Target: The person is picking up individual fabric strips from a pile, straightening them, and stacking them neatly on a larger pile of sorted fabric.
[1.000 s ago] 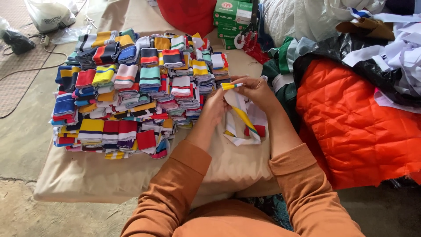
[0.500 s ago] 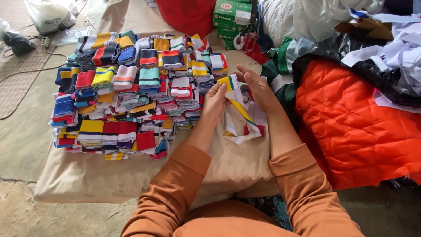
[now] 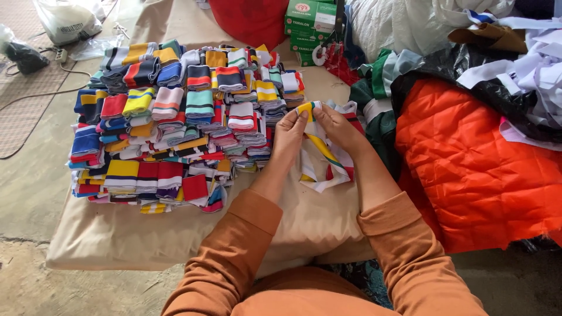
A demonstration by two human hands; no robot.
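Spread across a concrete floor (image 3: 26, 193) is a tan cloth (image 3: 310, 222), and it carries everything I am watching from my end: a broad pile of folded striped knit bands (image 3: 175, 129) in red, blue, yellow, teal and white. Both hands are raised just right of that pile, the left hand (image 3: 290, 137) and right hand (image 3: 335, 126) close together, fingers (image 3: 304, 114) pinched shut on the top end of a yellow-and-white striped knit band (image 3: 319, 153), whose loose lengths hang down over the cloth. I judge this to be the aligning stage, with the ends being matched before a fold; the next move would call for keeping the edges even while doubling the strip over. An orange quilted fabric (image 3: 474, 169) lies to the right, green cartons (image 3: 310, 20) behind. I cannot tell how many strips are in the grasp, since they overlap, and the heap of white fabric (image 3: 527, 70) at upper right is cut off.
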